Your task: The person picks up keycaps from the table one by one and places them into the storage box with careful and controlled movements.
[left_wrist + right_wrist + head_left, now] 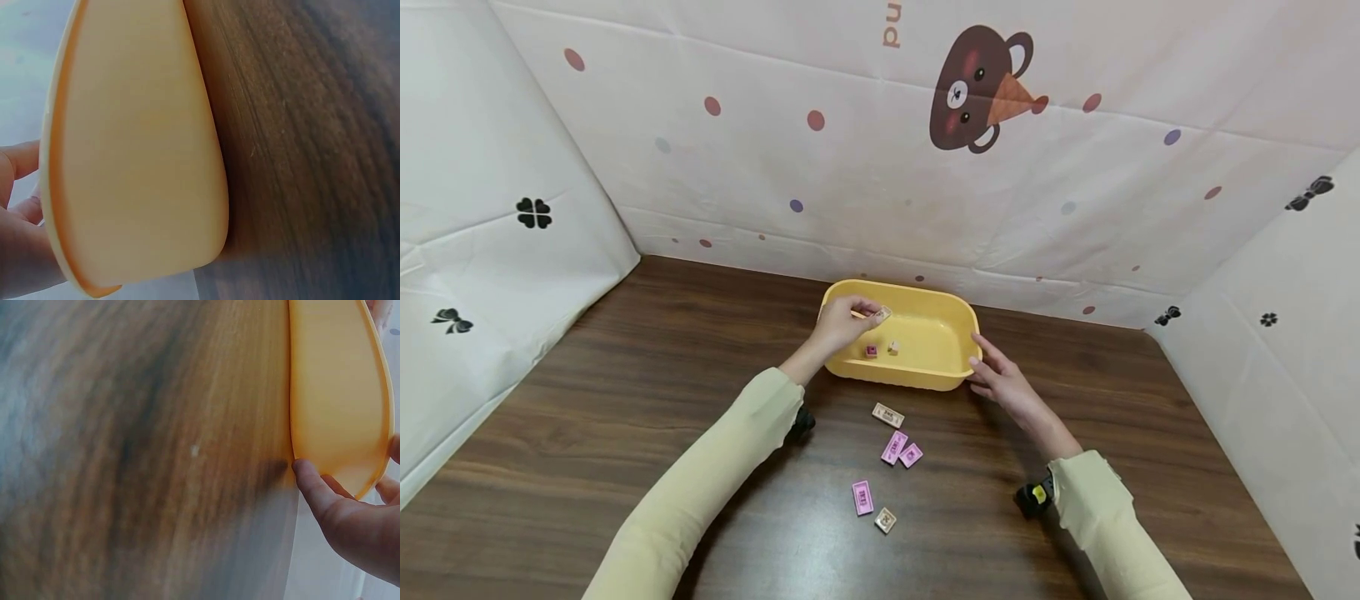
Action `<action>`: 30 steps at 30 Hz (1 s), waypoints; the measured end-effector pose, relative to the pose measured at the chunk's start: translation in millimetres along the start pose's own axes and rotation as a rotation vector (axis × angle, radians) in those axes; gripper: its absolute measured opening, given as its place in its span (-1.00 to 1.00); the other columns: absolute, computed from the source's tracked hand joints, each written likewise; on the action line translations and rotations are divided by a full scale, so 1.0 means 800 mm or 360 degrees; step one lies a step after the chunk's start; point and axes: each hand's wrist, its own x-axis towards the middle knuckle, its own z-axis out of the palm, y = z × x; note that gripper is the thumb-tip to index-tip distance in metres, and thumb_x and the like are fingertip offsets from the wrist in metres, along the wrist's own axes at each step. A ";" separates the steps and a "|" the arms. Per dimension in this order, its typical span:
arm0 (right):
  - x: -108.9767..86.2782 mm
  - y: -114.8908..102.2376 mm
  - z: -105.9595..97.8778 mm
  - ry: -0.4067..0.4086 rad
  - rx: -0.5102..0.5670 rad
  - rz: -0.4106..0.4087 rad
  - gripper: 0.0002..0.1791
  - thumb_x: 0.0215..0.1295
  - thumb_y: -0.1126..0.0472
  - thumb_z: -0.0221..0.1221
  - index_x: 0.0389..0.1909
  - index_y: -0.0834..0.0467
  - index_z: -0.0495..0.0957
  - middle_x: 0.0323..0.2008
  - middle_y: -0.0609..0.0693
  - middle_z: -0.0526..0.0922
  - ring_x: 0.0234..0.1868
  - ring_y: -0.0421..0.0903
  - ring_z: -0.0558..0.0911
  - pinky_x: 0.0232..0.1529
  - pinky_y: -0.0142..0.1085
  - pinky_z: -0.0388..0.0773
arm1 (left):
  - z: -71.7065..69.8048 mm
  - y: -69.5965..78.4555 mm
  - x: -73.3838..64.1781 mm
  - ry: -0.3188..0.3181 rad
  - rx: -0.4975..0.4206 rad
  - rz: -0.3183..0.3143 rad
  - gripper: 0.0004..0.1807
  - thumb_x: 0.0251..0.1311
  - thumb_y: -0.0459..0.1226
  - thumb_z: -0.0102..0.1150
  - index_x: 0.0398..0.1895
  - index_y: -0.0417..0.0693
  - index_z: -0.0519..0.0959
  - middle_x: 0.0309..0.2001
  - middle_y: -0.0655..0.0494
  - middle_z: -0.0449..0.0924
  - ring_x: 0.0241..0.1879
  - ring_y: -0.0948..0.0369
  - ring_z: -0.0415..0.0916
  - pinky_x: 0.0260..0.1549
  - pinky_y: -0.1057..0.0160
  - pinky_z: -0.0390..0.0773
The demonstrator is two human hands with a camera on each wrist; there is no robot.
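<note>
head view: the left hand [842, 321] is pinching a beige tile [883, 313] above the left part of the yellow tub [895, 377]; the right hand [1007, 387] is gripping its right end. a pink block [871, 352] and a beige block [893, 347] are lying inside. putting tiles in seems the step in hand; the next move is likely calling for lowering and releasing.

left wrist view: the tub is hiding the tile.

right wrist view: fingers are touching the outer wall.

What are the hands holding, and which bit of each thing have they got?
The left hand pinches a small beige tile by one end. The right hand holds the yellow tub at its right end, by the rim.
</note>
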 end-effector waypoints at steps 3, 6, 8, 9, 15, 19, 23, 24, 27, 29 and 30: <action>0.001 0.001 0.000 0.0005 -0.0007 0.0006 -0.36 0.41 0.05 -0.12 0.43 -0.01 -0.14 0.23 0.35 0.15 0.04 -0.01 0.43 0.16 -0.01 0.27 | 0.003 -0.001 0.004 -0.0016 0.0015 -0.0014 -0.74 0.13 -0.22 0.20 -0.16 -0.17 0.59 -0.19 -0.02 0.59 -0.22 0.12 0.54 -0.32 0.32 0.52; 0.002 0.002 -0.001 0.0008 -0.0010 0.0021 -0.35 0.40 0.04 -0.12 0.42 -0.03 -0.12 0.23 0.33 0.16 0.06 0.01 0.42 0.16 -0.01 0.28 | 0.005 -0.002 0.009 -0.0027 0.0052 -0.0028 -0.74 0.14 -0.22 0.19 -0.14 -0.16 0.58 -0.18 -0.01 0.59 -0.20 0.13 0.53 -0.29 0.29 0.52; 0.003 0.002 -0.001 0.0013 -0.0011 0.0026 -0.36 0.40 0.03 -0.11 0.42 -0.05 -0.12 0.23 0.32 0.16 0.06 0.02 0.42 0.16 -0.01 0.28 | 0.007 -0.001 0.011 -0.0027 0.0094 -0.0027 -0.74 0.14 -0.21 0.18 -0.14 -0.15 0.58 -0.18 0.00 0.59 -0.18 0.13 0.52 -0.26 0.27 0.51; 0.003 0.002 -0.002 0.0019 -0.0004 0.0033 -0.36 0.40 0.04 -0.11 0.42 -0.06 -0.11 0.23 0.31 0.17 0.05 0.02 0.42 0.15 -0.02 0.29 | 0.007 -0.001 0.012 -0.0023 0.0117 -0.0019 -0.74 0.15 -0.21 0.18 -0.14 -0.15 0.58 -0.18 0.01 0.60 -0.17 0.13 0.51 -0.25 0.26 0.51; 0.004 0.003 -0.002 0.0010 -0.0009 0.0008 -0.37 0.41 0.05 -0.12 0.42 -0.04 -0.12 0.21 0.31 0.18 0.03 -0.03 0.44 0.14 -0.02 0.31 | 0.013 -0.002 0.019 -0.0016 0.0226 0.0021 -0.76 0.14 -0.20 0.18 -0.19 -0.16 0.60 -0.23 0.01 0.61 -0.18 0.13 0.51 -0.21 0.23 0.48; 0.004 0.004 -0.002 0.0006 -0.0001 0.0006 -0.36 0.41 0.05 -0.12 0.42 -0.04 -0.13 0.23 0.31 0.17 0.01 -0.05 0.44 0.14 -0.04 0.31 | 0.015 -0.002 0.021 -0.0038 0.0291 0.0043 -0.76 0.14 -0.20 0.18 -0.22 -0.17 0.61 -0.27 0.01 0.61 -0.22 0.13 0.51 -0.23 0.22 0.47; 0.004 0.003 -0.001 0.0005 0.0008 0.0009 -0.35 0.40 0.04 -0.12 0.43 -0.03 -0.14 0.24 0.32 0.15 -0.01 -0.07 0.45 0.14 -0.05 0.31 | 0.016 -0.001 0.022 -0.0074 0.0370 0.0046 -0.78 0.15 -0.20 0.18 -0.24 -0.17 0.61 -0.29 0.01 0.61 -0.27 0.13 0.50 -0.25 0.23 0.47; 0.004 0.003 -0.002 0.0006 0.0010 0.0013 -0.35 0.40 0.04 -0.12 0.43 -0.03 -0.13 0.24 0.32 0.15 -0.01 -0.08 0.45 0.14 -0.05 0.31 | 0.017 -0.001 0.023 -0.0084 0.0392 0.0047 -0.79 0.15 -0.21 0.17 -0.25 -0.17 0.61 -0.29 0.01 0.61 -0.27 0.14 0.50 -0.24 0.23 0.47; 0.003 0.002 -0.001 0.0001 0.0019 0.0012 -0.36 0.41 0.06 -0.12 0.43 -0.02 -0.14 0.24 0.33 0.14 0.00 -0.07 0.45 0.15 -0.03 0.29 | 0.019 -0.001 0.023 -0.0109 0.0472 0.0039 -0.81 0.16 -0.24 0.16 -0.25 -0.17 0.61 -0.27 0.01 0.60 -0.27 0.14 0.51 -0.23 0.22 0.48; 0.003 0.002 -0.001 -0.0006 0.0018 0.0006 -0.36 0.42 0.07 -0.14 0.43 -0.01 -0.15 0.24 0.35 0.13 0.01 -0.05 0.45 0.16 -0.01 0.27 | 0.021 -0.002 0.023 -0.0122 0.0545 0.0052 -0.83 0.16 -0.27 0.14 -0.27 -0.17 0.63 -0.26 0.01 0.62 -0.28 0.14 0.52 -0.21 0.21 0.50; 0.002 0.001 -0.001 -0.0005 0.0024 0.0008 -0.36 0.42 0.08 -0.13 0.43 -0.01 -0.15 0.24 0.34 0.13 0.01 -0.05 0.45 0.16 0.00 0.27 | 0.021 -0.002 0.023 -0.0127 0.0582 0.0050 -0.84 0.15 -0.28 0.15 -0.28 -0.17 0.63 -0.26 0.01 0.63 -0.28 0.14 0.53 -0.21 0.20 0.50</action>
